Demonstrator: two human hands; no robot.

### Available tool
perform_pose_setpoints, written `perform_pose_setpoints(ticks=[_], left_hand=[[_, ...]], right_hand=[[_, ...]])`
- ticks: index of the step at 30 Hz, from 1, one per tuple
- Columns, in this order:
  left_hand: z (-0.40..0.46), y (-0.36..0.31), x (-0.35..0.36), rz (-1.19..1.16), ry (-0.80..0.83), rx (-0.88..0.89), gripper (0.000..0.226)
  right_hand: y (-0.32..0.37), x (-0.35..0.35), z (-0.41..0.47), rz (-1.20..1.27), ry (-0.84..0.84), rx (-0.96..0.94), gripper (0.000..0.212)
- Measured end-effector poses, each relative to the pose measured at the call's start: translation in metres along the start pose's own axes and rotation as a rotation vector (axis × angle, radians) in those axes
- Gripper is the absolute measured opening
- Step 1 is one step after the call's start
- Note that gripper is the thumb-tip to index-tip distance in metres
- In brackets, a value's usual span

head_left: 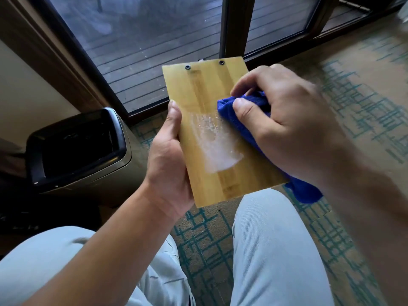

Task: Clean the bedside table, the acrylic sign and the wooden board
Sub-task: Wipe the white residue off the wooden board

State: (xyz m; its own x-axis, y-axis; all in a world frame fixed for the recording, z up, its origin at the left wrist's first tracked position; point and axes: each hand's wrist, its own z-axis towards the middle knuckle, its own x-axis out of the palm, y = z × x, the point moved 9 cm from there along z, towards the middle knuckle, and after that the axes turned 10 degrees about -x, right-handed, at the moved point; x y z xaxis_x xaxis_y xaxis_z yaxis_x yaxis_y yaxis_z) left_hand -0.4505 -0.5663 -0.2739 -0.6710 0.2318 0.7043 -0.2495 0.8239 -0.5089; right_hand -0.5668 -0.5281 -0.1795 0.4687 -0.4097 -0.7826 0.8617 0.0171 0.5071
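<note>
Your left hand (170, 155) grips the board (212, 129) by its left edge above your knees; your right hand (284, 129), fingers closed on the cloth (240, 115), meets a wet patch (216, 142) still unwiped. Sign and bedside table: out of view.

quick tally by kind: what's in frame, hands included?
hand: 2 (left hand, right hand)
wooden board: 1
blue cloth: 1
black bin: 1
Total: 5
</note>
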Motion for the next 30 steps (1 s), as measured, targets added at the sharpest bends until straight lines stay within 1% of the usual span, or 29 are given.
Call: perform_pose_setpoints(ticks=[3,6,10,12,16,19,22,25,27,30], left_hand=[[-0.002,-0.005,0.001,-0.010,0.019,0.040,0.070],[-0.003,-0.010,0.003,-0.015,0.040,0.079,0.068],[-0.002,-0.014,0.004,0.001,0.055,0.087,0.069],[-0.001,-0.013,0.004,0.020,0.058,0.074,0.070],[0.001,-0.007,-0.001,0.038,0.068,0.048,0.073],[0.003,-0.005,-0.002,0.044,0.076,0.046,0.078],[0.004,-0.008,0.003,0.003,0.163,0.040,0.085],[0.005,-0.014,0.005,-0.011,0.201,0.047,0.082],[0.004,-0.013,0.008,0.008,0.196,0.046,0.079],[0.003,-0.010,0.010,0.032,0.171,0.065,0.076]], right_hand=[[-0.006,-0.007,0.002,0.054,-0.105,0.042,0.018],[-0.010,-0.013,0.011,0.055,-0.147,0.073,0.021],[-0.009,0.003,0.019,0.076,-0.043,0.062,0.033],[-0.005,0.013,0.016,0.081,-0.001,0.026,0.035],[-0.002,0.022,0.006,0.084,-0.002,-0.035,0.035],[0.001,0.023,0.000,0.069,-0.007,-0.073,0.039],[0.005,0.018,-0.008,0.172,0.041,-0.118,0.050],[0.008,0.012,-0.014,0.226,0.074,-0.219,0.056],[0.005,0.002,-0.012,0.219,0.020,-0.258,0.052],[-0.001,-0.014,-0.001,0.188,-0.085,-0.245,0.044]])
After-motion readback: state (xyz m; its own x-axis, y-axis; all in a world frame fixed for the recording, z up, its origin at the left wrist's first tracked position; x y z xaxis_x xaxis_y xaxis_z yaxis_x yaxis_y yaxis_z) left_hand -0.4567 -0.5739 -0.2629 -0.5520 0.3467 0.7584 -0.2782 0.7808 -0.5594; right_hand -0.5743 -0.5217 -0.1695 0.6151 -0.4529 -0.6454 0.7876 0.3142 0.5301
